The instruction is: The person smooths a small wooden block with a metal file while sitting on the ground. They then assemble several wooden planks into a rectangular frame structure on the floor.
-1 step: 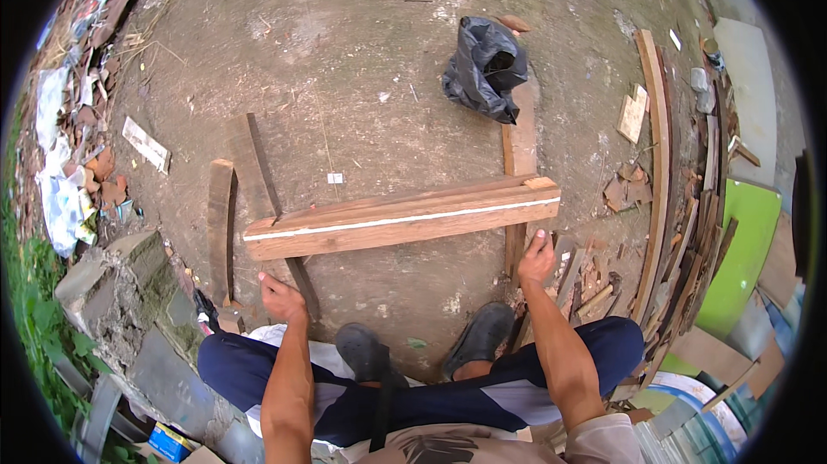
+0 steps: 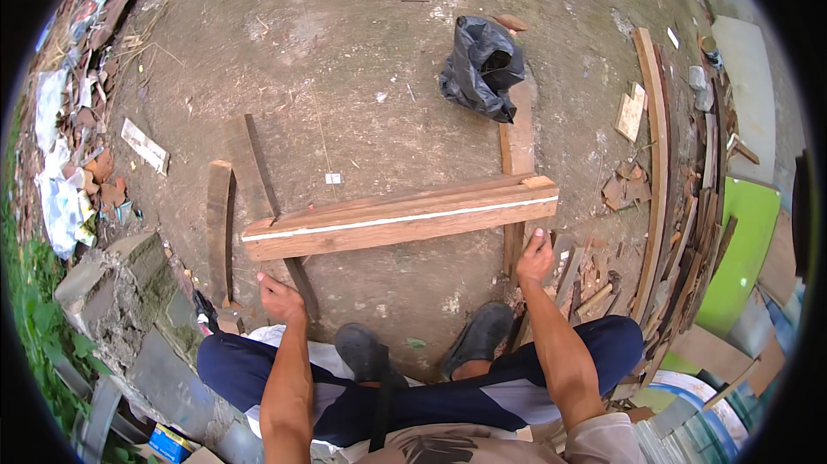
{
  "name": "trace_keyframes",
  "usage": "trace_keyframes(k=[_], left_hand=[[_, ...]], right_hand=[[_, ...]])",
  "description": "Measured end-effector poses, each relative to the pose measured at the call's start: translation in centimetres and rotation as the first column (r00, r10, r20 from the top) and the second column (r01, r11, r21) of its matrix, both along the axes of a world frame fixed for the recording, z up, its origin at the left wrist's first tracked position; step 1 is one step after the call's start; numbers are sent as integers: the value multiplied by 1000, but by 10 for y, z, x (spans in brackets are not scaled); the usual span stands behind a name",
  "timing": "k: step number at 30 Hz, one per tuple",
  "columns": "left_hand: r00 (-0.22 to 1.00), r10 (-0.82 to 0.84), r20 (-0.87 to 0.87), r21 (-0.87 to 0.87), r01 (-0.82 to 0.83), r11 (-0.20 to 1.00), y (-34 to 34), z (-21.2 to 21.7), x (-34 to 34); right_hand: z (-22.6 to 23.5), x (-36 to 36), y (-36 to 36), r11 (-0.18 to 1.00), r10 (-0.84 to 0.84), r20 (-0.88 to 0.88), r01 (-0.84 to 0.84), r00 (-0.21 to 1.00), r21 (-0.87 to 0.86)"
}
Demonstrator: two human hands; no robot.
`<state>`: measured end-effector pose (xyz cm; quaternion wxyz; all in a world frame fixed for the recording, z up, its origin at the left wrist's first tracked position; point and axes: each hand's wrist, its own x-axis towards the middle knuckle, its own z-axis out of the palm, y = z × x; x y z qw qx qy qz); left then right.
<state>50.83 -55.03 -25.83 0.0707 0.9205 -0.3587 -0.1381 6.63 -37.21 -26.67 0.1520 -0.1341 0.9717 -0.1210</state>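
Observation:
A thick reddish-brown wooden beam (image 2: 405, 224) lies crosswise in front of me, with a white line running along its near face. It rests across two boards: a dark plank (image 2: 251, 158) at the left and a brown board (image 2: 519, 149) at the right. My left hand (image 2: 282, 298) is closed, thumb against the fingers, just below the beam's left end. Below its right end, my right hand (image 2: 536, 259) is pinched shut too, thumb upward. Both hands appear apart from the beam. Whatever they may hold is too small or hidden to make out.
A black plastic bag (image 2: 487, 68) sits on the right board. Left stands a short wood piece (image 2: 220, 231) beside a broken concrete block (image 2: 142, 309). Long wood strips (image 2: 659, 180) and a green panel (image 2: 732, 257) line the right side. My shoes (image 2: 362, 350) are below the beam.

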Motion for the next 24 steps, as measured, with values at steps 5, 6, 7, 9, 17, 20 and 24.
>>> trace_keyframes(k=[5, 6, 7, 9, 17, 20, 24], left_hand=[[1000, -25, -15, -15, 25, 1000, -6, -5, -2], [999, -41, -17, -34, 40, 999, -5, -7, 0], [998, -57, -18, -54, 55, 997, -4, -8, 3], [998, -48, -40, -29, 47, 998, -4, -8, 5], [998, -56, -38, -2, 56, 998, -7, 1, -2], [996, -58, -61, 18, 59, 998, -9, 8, -8], [990, -107, -91, -32, 104, 994, -7, 6, -5]], right_hand=[[-4, 0, -4, 999, 34, -120, -38, 992, -28], [-2, 0, -7, 998, 31, -112, -36, 993, -46], [0, 1, -10, 999, 15, -77, -17, 997, -28], [5, 2, -14, 1000, -19, -10, 19, 1000, 7], [7, 2, -14, 999, 28, -43, -28, 999, -15], [13, -4, -14, 998, 50, 39, -48, 998, -50], [10, -20, -3, 992, 115, 195, -103, 974, -70]])
